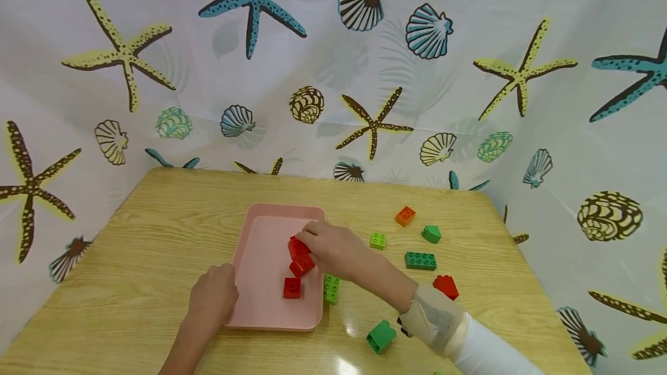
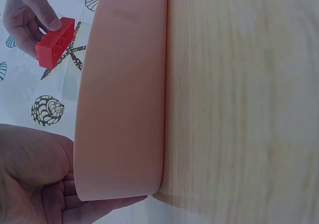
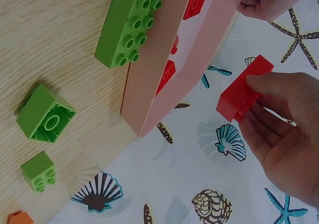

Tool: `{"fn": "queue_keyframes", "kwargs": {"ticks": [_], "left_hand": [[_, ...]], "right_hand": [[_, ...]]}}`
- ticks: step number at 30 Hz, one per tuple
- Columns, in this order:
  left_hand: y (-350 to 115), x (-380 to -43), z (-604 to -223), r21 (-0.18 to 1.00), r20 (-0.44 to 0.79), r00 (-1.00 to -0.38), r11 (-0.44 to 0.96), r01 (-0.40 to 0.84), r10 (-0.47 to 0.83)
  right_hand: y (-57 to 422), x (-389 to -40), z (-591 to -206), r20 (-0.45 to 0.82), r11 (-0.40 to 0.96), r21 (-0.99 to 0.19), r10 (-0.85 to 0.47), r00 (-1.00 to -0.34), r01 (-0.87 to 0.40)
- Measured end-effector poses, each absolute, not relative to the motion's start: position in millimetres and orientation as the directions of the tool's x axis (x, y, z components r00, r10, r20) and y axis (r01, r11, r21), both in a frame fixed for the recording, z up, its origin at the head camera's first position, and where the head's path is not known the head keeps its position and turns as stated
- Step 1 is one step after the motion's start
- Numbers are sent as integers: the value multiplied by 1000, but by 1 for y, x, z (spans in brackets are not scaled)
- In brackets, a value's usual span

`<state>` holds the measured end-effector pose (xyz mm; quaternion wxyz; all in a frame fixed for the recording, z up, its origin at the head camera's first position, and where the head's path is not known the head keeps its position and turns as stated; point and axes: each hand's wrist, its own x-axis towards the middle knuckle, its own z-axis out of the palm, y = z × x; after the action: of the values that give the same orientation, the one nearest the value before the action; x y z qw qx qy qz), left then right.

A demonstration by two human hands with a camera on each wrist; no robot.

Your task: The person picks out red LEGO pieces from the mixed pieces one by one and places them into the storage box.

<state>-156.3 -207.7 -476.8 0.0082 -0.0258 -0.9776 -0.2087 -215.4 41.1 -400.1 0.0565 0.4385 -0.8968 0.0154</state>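
I have my left hand (image 1: 213, 294) on the left side of the pink tray (image 1: 260, 271), fingers curled round its edge. Inside, toward the right wall, I see a loose red brick (image 1: 292, 288) and a second one (image 1: 303, 268) just beyond. Over them my right hand (image 1: 333, 247) pinches the held red brick (image 3: 241, 89) between thumb and fingers. Just right of the tray lies a long lime brick (image 1: 330, 289); farther right, a small lime brick (image 1: 377, 241), an orange brick (image 1: 405, 216) and a red piece (image 1: 445, 286)
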Motion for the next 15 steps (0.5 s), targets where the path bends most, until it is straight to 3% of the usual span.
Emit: {"fn": "queue_keyframes", "kwargs": {"ticks": [15], "left_hand": [[-205,-157,-474,388,31,-999,920,49,40]], "right_hand": [[23,-207,-408,126,544,102,-838,-531,-833]]}}
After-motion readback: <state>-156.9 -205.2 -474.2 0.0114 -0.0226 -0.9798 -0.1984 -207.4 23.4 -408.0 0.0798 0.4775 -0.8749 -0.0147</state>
